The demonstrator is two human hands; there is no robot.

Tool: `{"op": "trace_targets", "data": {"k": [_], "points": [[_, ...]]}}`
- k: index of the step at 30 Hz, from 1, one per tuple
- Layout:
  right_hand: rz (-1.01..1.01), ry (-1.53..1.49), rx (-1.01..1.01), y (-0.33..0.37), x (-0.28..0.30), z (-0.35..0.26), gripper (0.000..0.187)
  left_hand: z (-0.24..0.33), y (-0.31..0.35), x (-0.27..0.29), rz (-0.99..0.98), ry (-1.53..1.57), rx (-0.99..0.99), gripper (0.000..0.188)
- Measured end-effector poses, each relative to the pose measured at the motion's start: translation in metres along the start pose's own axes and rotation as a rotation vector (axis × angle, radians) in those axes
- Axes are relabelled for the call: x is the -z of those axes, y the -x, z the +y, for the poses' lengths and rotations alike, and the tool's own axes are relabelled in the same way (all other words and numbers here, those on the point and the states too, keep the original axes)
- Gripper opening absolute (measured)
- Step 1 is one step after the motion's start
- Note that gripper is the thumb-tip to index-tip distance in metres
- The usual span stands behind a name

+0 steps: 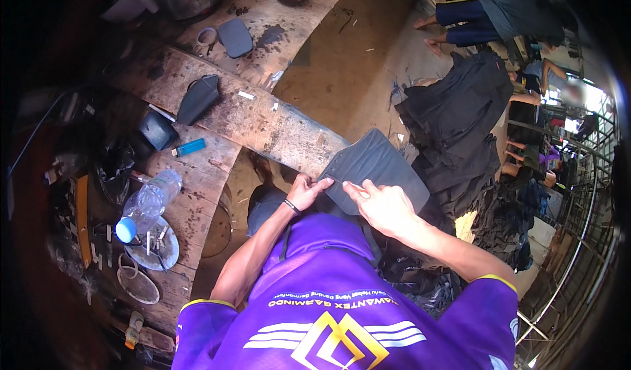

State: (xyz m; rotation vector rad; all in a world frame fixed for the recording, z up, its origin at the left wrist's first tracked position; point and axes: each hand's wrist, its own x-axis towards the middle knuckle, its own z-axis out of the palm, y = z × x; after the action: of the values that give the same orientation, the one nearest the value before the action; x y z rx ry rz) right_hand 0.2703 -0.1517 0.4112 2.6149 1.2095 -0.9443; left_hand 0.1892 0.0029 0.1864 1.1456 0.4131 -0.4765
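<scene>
A dark grey, pocket-shaped panel (380,166) lies tilted over the end of a wooden plank, close in front of my body. It looks like cloth, but I cannot be sure. My left hand (306,191) pinches its near left edge between thumb and fingers. On the panel's near part rests my right hand (384,205), fingers drawn together and pointing at the left hand. Whatever its fingertips hold is too small to make out. Only a short gap separates the two hands.
Dark cloth (453,126) is heaped to the right. On the wooden bench at left are a plastic bottle (152,196), a blue lighter (188,148), dark shaped pieces (198,100) and a tape roll (206,36). The plank (289,130) crosses ahead. Other people are at far right.
</scene>
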Motion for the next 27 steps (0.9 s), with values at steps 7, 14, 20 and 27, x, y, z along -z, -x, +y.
{"op": "trace_targets", "data": {"k": [7,14,20,27], "points": [[-0.186,-1.484,-0.807,-0.013,-0.007,-0.017,0.043,-0.011,-0.006,0.006,-0.081,-0.045,0.041,0.046],[0.056,-0.247,-0.116,-0.007,0.011,-0.016,0.041,-0.004,-0.004,0.009,-0.081,-0.105,0.031,0.051],[0.024,-0.643,-0.271,-0.020,0.008,-0.005,0.041,0.001,-0.003,0.005,-0.048,-0.073,0.022,0.053],[0.080,-0.810,-0.327,-0.009,-0.011,-0.015,0.045,0.005,-0.002,0.005,-0.064,-0.078,0.017,0.053]]}}
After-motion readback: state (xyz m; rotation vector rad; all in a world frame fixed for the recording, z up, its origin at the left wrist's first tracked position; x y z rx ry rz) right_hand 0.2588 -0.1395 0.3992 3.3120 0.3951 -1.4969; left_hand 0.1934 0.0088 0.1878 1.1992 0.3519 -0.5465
